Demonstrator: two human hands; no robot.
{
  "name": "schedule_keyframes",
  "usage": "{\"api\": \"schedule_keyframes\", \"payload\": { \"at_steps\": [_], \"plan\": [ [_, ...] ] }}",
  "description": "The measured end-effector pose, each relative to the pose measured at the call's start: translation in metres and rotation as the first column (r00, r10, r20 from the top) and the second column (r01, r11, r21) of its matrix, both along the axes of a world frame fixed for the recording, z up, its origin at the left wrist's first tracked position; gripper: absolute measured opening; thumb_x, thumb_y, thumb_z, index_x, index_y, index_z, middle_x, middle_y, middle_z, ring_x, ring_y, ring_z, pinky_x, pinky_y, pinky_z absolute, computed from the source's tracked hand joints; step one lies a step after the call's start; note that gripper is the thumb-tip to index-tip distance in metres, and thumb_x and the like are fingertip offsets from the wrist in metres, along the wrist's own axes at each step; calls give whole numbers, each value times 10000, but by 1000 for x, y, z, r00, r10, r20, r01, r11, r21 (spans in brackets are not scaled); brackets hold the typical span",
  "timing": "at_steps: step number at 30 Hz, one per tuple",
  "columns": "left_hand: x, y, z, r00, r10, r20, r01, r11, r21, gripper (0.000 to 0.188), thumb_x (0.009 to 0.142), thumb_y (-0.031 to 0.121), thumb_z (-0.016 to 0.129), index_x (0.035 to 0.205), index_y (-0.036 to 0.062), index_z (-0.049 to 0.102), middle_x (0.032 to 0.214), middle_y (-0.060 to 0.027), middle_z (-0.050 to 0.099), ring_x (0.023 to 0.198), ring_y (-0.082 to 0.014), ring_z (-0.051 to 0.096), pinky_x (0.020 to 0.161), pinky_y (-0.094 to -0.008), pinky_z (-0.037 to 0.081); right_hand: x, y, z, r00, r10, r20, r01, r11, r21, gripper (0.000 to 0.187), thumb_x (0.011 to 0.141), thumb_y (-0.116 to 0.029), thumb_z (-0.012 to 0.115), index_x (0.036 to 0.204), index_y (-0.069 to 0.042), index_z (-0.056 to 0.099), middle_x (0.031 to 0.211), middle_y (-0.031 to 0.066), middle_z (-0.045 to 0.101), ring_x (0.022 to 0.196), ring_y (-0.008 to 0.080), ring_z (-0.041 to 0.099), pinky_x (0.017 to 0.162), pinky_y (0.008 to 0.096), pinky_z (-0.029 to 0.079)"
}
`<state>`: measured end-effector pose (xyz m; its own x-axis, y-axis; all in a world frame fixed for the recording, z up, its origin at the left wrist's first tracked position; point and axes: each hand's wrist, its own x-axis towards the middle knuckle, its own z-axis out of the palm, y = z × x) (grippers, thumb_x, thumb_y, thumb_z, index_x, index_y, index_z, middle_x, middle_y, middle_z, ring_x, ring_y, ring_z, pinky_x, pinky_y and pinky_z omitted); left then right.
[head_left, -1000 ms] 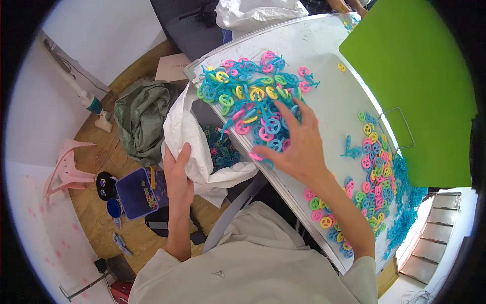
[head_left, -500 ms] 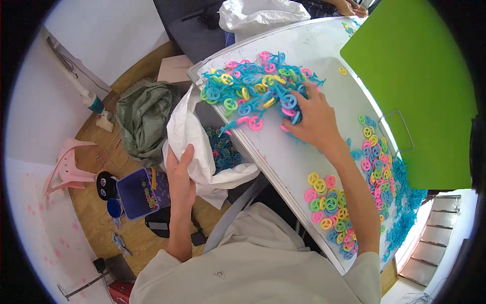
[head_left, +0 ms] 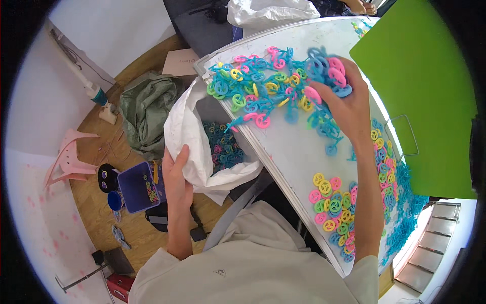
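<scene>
My left hand [head_left: 176, 172] is closed on the rim of a white woven sack [head_left: 191, 152], which hangs open below the table edge. Inside the sack lie many small plastic pieces [head_left: 223, 147], mostly teal. Over the tabletop, my right hand [head_left: 353, 104] grips a handful of small spoked plastic wheels [head_left: 335, 76], pink and blue, with teal pieces trailing beneath. Left of it spreads a heap of mixed wheels and teal stick-like pieces [head_left: 258, 83], reaching the corner by the sack.
Sorted wheels lie in one pile [head_left: 334, 205] near me and another [head_left: 385, 167] farther right, beside a teal stick heap [head_left: 402, 218]. A green board [head_left: 420, 96] stands at the right. On the floor are a purple bin [head_left: 132, 187] and dark green sack [head_left: 149, 114]. Another person's hand [head_left: 362, 7] shows at the far edge.
My right hand has moved right and away from the heap, lifting a handful of wheels and dragging teal pieces along. My left hand still holds the sack rim.
</scene>
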<state>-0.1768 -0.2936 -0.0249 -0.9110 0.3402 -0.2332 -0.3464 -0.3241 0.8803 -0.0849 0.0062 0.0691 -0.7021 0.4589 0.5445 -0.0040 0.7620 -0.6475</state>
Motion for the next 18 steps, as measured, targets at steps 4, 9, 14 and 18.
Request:
{"api": "schedule_keyframes", "payload": {
  "at_steps": [4, 9, 14, 18],
  "plan": [
    [3, -6, 3, 997, 55, 51, -56, 998, 21, 466, 924, 116, 559, 1347, 9, 396, 1280, -99, 535, 1126, -192, 556, 948, -330, 448, -23, -55, 11, 959, 275, -72, -252, 707, -661, 311, 738, -169, 742, 976, -2, 633, 1033, 92, 591, 889, 148, 576, 798, 274, 467],
    [-3, -17, 3, 994, 73, 80, -80, 992, 97, 448, 941, 130, 528, 1348, 3, 392, 1281, -115, 534, 1137, -208, 554, 955, -344, 451, -55, -138, -60, 930, 356, -87, -340, 751, -566, 410, 743, -216, 756, 1068, -10, 613, 1077, 88, 606, 936, 161, 585, 835, 298, 471],
    [-2, -38, -1, 995, 46, 89, -56, 992, 111, 458, 946, 126, 508, 1363, -4, 369, 1307, -133, 512, 1169, -238, 537, 975, -379, 444, -71, -168, -88, 845, 442, 301, -200, 782, -590, 544, 688, -293, 767, 1120, -6, 601, 1122, 167, 578, 1025, 266, 579, 895, 350, 457],
    [1, -48, -6, 991, 79, 105, -88, 993, 82, 473, 940, 124, 513, 1368, -4, 360, 1315, -132, 504, 1167, -239, 537, 980, -379, 440, -93, -162, -97, 735, 460, 498, -148, 825, -545, 546, 703, -287, 710, 1169, -27, 594, 1106, 200, 610, 1038, 312, 585, 902, 371, 462]
  ]
}}
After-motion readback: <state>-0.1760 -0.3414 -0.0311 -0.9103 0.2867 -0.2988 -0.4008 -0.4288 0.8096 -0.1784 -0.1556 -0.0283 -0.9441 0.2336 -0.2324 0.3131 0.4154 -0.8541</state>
